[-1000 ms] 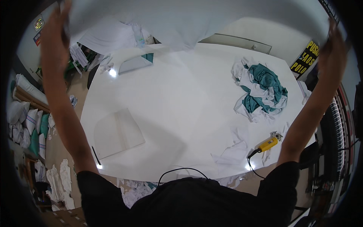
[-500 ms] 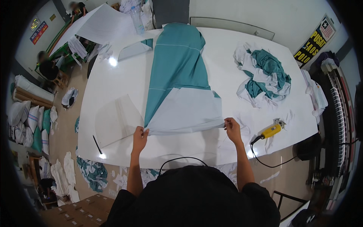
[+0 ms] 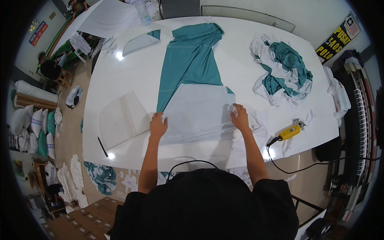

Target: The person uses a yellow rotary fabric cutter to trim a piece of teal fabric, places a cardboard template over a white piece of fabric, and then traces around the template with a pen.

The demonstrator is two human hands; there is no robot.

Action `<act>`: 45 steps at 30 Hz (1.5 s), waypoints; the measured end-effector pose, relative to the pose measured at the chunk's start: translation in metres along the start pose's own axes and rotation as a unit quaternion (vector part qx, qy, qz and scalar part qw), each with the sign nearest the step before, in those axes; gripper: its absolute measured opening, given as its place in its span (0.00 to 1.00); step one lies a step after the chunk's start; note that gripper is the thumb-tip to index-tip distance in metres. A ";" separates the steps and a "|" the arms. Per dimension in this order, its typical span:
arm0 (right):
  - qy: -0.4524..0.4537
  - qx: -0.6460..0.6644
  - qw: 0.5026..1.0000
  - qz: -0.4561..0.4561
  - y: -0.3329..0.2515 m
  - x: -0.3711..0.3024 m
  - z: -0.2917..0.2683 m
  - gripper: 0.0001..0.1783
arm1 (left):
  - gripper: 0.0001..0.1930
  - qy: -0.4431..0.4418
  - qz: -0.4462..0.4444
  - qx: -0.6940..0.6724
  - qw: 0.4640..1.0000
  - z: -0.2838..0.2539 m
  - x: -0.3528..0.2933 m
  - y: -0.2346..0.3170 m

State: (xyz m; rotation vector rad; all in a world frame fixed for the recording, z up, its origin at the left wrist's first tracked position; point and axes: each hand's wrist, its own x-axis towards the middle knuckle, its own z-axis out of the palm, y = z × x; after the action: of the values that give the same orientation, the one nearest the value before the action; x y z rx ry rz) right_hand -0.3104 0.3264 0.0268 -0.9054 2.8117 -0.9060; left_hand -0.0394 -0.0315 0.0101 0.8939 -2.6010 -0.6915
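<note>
A long piece of green fabric (image 3: 188, 60) lies across the middle of the white table (image 3: 192, 154). Its near part is turned over, so the pale grey underside (image 3: 200, 108) faces up. My left hand (image 3: 159, 126) rests at the left edge of that pale part, fingers loosely apart. At its right edge is my right hand (image 3: 240, 117), fingers outstretched on or just beside the cloth. Neither hand visibly grips anything. Left of my left hand lies a translucent curved pattern piece (image 3: 124, 116).
A yellow handheld cutter (image 3: 290, 132) with a black cord lies on the right, below a heap of green and white fabric (image 3: 286, 68). A black pen (image 3: 103, 147) is at the left edge. A folded pale piece (image 3: 140, 43) and a clear bottle (image 3: 143, 14) are farther back.
Both hands have let go of the near corners and moved up along the cloth's sides. The pale near part now lies flat and wider, and the green far end has become more bunched.
</note>
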 end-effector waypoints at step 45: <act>0.301 0.146 0.767 0.548 0.333 -0.096 -0.169 0.41 | 0.35 0.024 -0.126 0.103 0.986 0.082 -0.169 0.144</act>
State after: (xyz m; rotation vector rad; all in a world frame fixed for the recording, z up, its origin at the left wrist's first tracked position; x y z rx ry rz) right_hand -0.4403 0.6853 -0.0280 1.1877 2.6712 -1.4017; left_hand -0.0164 0.2038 -0.0031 1.3011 -2.5750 -0.4587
